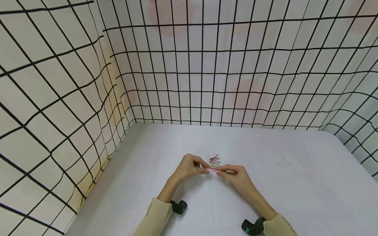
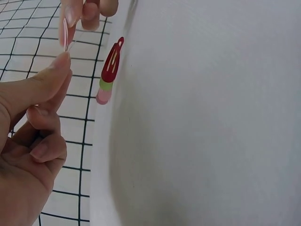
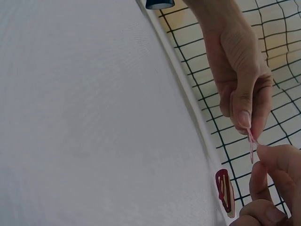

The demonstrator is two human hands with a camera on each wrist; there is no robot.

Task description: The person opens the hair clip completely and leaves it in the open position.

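Note:
A pink snap hair clip (image 1: 213, 170) is held up between both hands, above the table. My left hand (image 1: 189, 167) pinches its left end with thumb and index finger. The right hand (image 1: 238, 177) has its fingertips on the other end, and the clip looks thin and edge-on in the left wrist view. Just beyond the hands, a row of snap hair clips (image 1: 214, 160) lies on the table. A dark red clip (image 2: 111, 63) is at one end of that row, overlapping a green clip (image 2: 106, 85) and a pink clip (image 2: 103, 97) in the left wrist view.
The white table (image 1: 283, 170) extends around the hands. Black wire grid panels (image 1: 203, 73) stand along its back and sides, with pale sheeting behind. Dark wrist devices (image 1: 179, 207) sit at both beige sleeves (image 1: 155, 216).

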